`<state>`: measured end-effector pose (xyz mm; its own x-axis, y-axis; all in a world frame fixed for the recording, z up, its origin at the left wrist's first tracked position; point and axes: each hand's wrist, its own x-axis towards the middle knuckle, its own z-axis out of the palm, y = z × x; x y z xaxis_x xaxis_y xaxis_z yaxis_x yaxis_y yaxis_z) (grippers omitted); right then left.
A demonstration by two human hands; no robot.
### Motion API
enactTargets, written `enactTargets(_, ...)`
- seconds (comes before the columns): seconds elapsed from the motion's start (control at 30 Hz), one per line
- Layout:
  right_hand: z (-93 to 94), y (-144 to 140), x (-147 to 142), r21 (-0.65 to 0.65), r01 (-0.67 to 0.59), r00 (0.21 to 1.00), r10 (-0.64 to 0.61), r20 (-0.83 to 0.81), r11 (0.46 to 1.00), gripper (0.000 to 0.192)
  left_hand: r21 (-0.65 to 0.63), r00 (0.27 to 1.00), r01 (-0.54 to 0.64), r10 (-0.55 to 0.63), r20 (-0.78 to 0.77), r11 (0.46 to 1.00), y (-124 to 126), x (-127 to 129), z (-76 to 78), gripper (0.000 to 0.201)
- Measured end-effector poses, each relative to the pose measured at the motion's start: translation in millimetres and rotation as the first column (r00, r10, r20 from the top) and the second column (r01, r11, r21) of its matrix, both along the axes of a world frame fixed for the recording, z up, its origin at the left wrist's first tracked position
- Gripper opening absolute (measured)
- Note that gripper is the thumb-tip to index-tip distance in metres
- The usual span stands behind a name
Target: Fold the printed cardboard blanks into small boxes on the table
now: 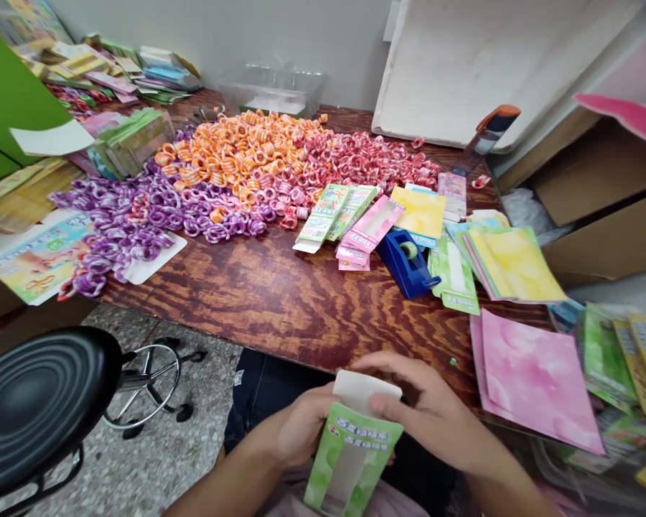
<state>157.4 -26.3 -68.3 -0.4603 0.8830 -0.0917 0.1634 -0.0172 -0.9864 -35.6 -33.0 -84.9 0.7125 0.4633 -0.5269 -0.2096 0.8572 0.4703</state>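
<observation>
A small green carton [349, 454] with a white window and an open white top flap is held upright over my lap, near the table's front edge. My left hand [301, 425] grips its left side. My right hand [428, 409] holds its upper right corner, fingers curled over the flap. On the wooden table [280, 301] beyond lie heaps of striped rings: purple [134, 219], orange [237, 151] and red [355, 161].
Flat green and pink cartons [349, 219] and a blue tape dispenser [409, 262] lie mid-table. Yellow, green and pink sheets [532, 373] spread to the right. Cardboard boxes [603, 201] stand at the far right, a black stool [43, 402] at the lower left, a clear tub [272, 90] at the back.
</observation>
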Motion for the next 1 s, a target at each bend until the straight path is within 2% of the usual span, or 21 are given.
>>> enactTargets(0.03,1.8,8,3,0.050,-0.139,0.987,0.134,0.091,0.989,0.020,-0.009,1.000,-0.004,0.003,-0.009,1.000,1,0,-2.6,0.039)
enactTargets(0.07,2.0,15,5,0.102,-0.228,0.965,0.210,0.158,0.968,0.017,-0.012,1.000,-0.007,0.007,-0.012,1.000,1,0,-5.7,0.039)
enactTargets(0.17,-3.2,25,4,0.344,-0.287,0.949,0.217,0.228,0.894,0.032,0.022,0.998,-0.047,0.047,0.041,0.999,2,-2,-15.7,0.045)
enactTargets(0.23,-6.2,26,0,0.492,-0.344,0.930,0.216,0.298,0.800,0.040,0.033,0.994,-0.070,0.067,0.084,0.997,1,-4,-20.1,0.051)
enactTargets(0.27,-6.3,26,-1,0.524,-0.396,0.905,0.222,0.363,0.754,0.041,0.027,0.993,-0.079,0.076,0.094,0.997,0,-5,-21.1,0.054)
enactTargets(0.33,-3.9,26,-1,0.484,-0.500,0.836,0.252,0.488,0.718,0.042,0.003,0.991,-0.088,0.087,0.097,0.996,-3,-6,-21.4,0.057)
enactTargets(0.4,-0.2,27,1,0.398,-0.561,0.786,0.318,0.530,0.725,0.045,-0.020,0.990,-0.103,0.105,0.094,0.994,-6,-8,-21.0,0.056)
enactTargets(0.5,3.8,28,2,0.339,-0.598,0.767,0.396,0.505,0.726,0.048,-0.035,0.990,-0.113,0.115,0.084,0.993,-9,-11,-22.2,0.056)
enactTargets(0.6,9.4,27,0,0.300,-0.613,0.748,0.415,0.518,0.731,0.047,-0.041,0.990,-0.097,0.100,0.097,0.994,-10,-14,-23.1,0.054)
enactTargets(0.7,18.9,28,-1,0.203,-0.611,0.736,0.455,0.501,0.765,0.047,-0.012,0.988,-0.080,0.081,0.134,0.997,-10,-15,-18.3,0.050)
enactTargets(0.77,23.5,32,1,0.122,-0.611,0.748,0.519,0.413,0.782,0.048,-0.011,0.992,-0.076,0.077,0.102,0.997,-10,-15,-13.0,0.045)
enactTargets(0.87,22.2,39,3,0.061,-0.617,0.780,0.601,0.175,0.784,0.053,-0.047,0.993,-0.111,0.108,-0.051,0.993,-13,-18,-7.5,0.042)
enactTargets(0.93,18.3,44,2,0.013,-0.621,0.783,0.619,0.056,0.784,0.058,-0.032,0.988,-0.113,0.109,-0.110,0.993,-17,-24,-5.8,0.041)
enactTargets(1.0,16.4,47,-2,-0.100,-0.615,0.786,0.619,0.001,0.782,0.056,0.011,0.988,-0.090,0.091,-0.122,0.996,-20,-31,-3.7,0.036)
